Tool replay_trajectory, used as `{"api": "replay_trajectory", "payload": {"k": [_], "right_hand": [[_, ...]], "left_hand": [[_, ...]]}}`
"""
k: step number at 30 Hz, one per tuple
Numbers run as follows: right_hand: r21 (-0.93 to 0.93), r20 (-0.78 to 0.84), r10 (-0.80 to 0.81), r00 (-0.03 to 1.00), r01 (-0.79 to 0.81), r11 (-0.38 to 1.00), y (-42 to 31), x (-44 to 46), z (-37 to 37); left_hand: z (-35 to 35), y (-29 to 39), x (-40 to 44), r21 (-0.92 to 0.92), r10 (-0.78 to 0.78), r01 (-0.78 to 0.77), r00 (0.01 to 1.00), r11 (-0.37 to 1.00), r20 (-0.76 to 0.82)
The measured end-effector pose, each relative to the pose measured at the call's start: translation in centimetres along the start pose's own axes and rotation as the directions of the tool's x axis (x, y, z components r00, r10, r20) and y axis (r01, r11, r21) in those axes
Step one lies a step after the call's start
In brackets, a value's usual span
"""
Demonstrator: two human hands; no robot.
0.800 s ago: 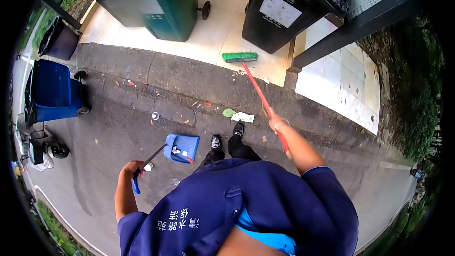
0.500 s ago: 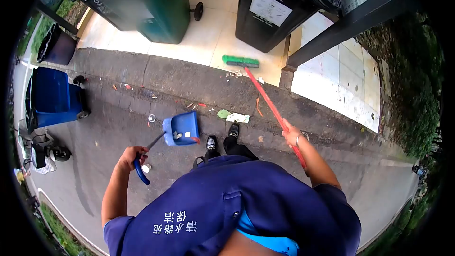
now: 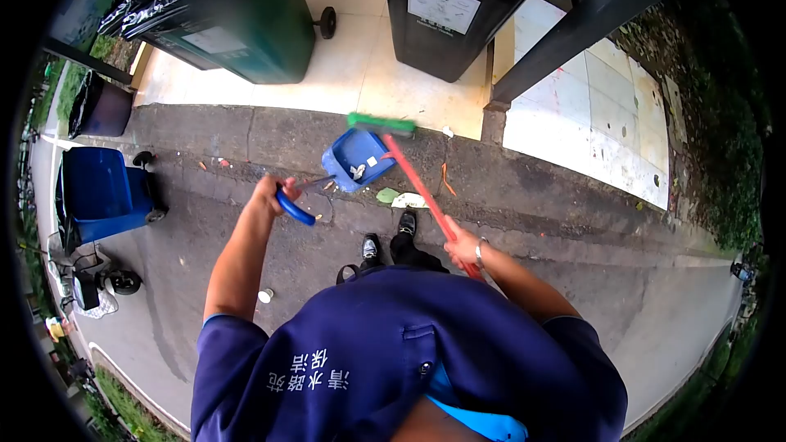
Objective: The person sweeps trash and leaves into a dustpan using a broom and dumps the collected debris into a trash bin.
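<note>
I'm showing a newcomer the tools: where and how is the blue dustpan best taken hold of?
Probably by the curved blue grip at the end of its dark rod, from the person's left: the rod leads out that way from the dustpan, and the left hand holds it there, while the red broom stick is on the right.

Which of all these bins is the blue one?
The blue bin, on the grey road at the picture's left. The green bin and black bin stand on pale tiles; the small bin farther up looks dark.
</note>
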State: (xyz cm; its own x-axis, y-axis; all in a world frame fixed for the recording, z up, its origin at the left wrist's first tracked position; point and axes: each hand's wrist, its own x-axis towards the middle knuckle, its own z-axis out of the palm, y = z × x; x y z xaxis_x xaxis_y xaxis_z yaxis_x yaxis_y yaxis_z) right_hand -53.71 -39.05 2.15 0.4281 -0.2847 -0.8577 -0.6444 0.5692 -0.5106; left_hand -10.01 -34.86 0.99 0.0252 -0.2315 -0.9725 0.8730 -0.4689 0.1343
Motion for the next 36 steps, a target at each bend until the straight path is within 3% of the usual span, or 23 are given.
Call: {"api": "replay_trajectory", "payload": {"k": [1,7,13,15,17,19,21,22,23,24,29,31,33,36], "right_hand": [[0.109,0.100,-0.031,0.995,0.020,0.994,0.0,-1.5,-0.5],[-0.008,0.131,-0.262,0.956,0.265,0.964,-0.2,-6.6,-2.0],[-0.257,-0.143,-0.103,0.984,0.064,0.964,-5.1,-2.0,-3.9],[-0.300,-0.161,-0.111,0.981,0.059,0.952,-4.0,0.4,-3.5],[-0.308,-0.159,-0.019,0.987,-0.032,0.951,-2.3,0.6,-2.1],[-0.662,-0.039,-0.332,0.943,0.224,0.715,2.9,2.1,-1.5],[-0.522,0.104,-0.565,0.819,0.529,0.670,7.1,2.2,-2.2],[-0.523,0.104,-0.563,0.820,0.526,0.670,5.8,0.3,-2.3],[-0.208,0.132,-0.415,0.900,0.435,0.876,4.4,-2.3,-2.6],[0.121,0.211,-0.270,0.939,0.249,0.961,3.2,-4.4,-2.8],[-0.033,0.113,-0.208,0.972,0.213,0.976,0.5,-6.1,-3.6],[-0.028,0.079,-0.205,0.976,0.208,0.978,-1.8,-4.8,-3.8],[-0.108,-0.033,-0.082,0.996,0.078,0.991,-3.4,-2.9,-4.0],[-0.183,-0.074,-0.080,0.994,0.065,0.981,-2.9,0.6,-3.2]], "left_hand": [[0.4,0.7,0.2,-0.066,-0.046,0.049,0.998,0.997,0.039],[0.1,0.4,-0.5,-0.074,-0.042,0.042,0.999,0.996,0.003],[-2.9,-3.6,-3.0,-0.205,-0.073,0.080,0.997,0.975,0.038],[-3.1,-4.5,-3.0,-0.229,-0.068,0.065,0.998,0.971,-0.006],[-3.9,-5.0,-1.7,-0.306,-0.147,0.150,0.989,0.940,0.035],[-3.2,-5.1,-2.7,-0.317,-0.121,0.114,0.993,0.942,-0.002],[-3.2,-5.0,-2.5,-0.322,-0.097,0.090,0.995,0.943,-0.005],[-3.5,-4.8,-2.1,-0.311,-0.097,0.086,0.995,0.946,-0.018],[-3.9,-4.6,-2.0,-0.312,-0.098,0.088,0.995,0.946,-0.015],[-4.0,-4.7,-2.0,-0.312,-0.097,0.091,0.995,0.946,-0.002],[-5.9,-5.9,-2.1,-0.341,-0.100,0.115,0.993,0.933,0.059],[-5.9,-7.4,-3.3,-0.362,-0.078,0.088,0.996,0.928,0.042],[-6.0,-8.6,-4.4,-0.410,-0.085,0.091,0.996,0.908,0.033],[-7.4,-9.4,-3.2,-0.455,-0.100,0.115,0.993,0.883,0.058]]}}
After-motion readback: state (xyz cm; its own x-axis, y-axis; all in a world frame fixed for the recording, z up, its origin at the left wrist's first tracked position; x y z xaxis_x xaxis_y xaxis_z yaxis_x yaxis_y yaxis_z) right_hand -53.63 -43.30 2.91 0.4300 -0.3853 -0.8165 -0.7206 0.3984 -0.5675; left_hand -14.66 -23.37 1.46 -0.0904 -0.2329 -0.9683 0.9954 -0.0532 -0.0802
